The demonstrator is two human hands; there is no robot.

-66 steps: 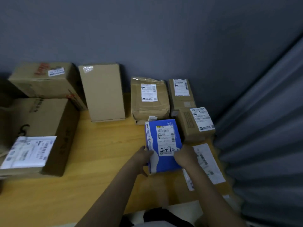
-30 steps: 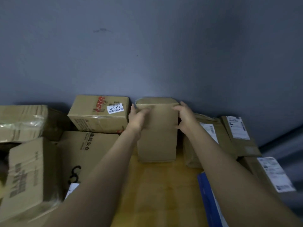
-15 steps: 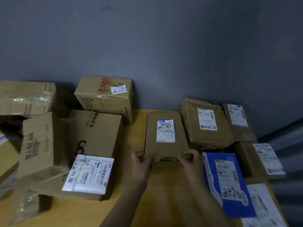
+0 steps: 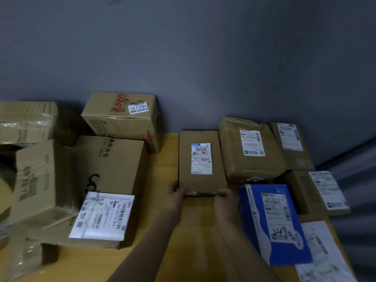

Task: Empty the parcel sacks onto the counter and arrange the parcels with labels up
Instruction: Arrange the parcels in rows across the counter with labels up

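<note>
A flat brown parcel point(image 4: 200, 180) lies on the wooden counter point(image 4: 162, 200) with its white label facing up. My left hand point(image 4: 175, 193) grips its near left corner and my right hand point(image 4: 225, 198) grips its near right corner. Right of it a blue parcel point(image 4: 254, 216) marked 2490 lies label up. Behind that, a wrinkled brown parcel point(image 4: 234, 159) and a slim brown parcel point(image 4: 299, 157) show labels. Another labelled box point(image 4: 301, 192) and a white mailer point(image 4: 321, 255) lie at the right edge.
Large cartons crowd the left: one with a big white label point(image 4: 109, 171), one with red print point(image 4: 120, 119) by the grey wall, a taped carton point(image 4: 38, 180) and another point(image 4: 24, 121) behind. A grey curtain point(image 4: 356, 180) hangs at the right.
The brown parcel that stood upright against the wall has been tipped down flat, label up. My hands moved from its top edge to its near edge.
</note>
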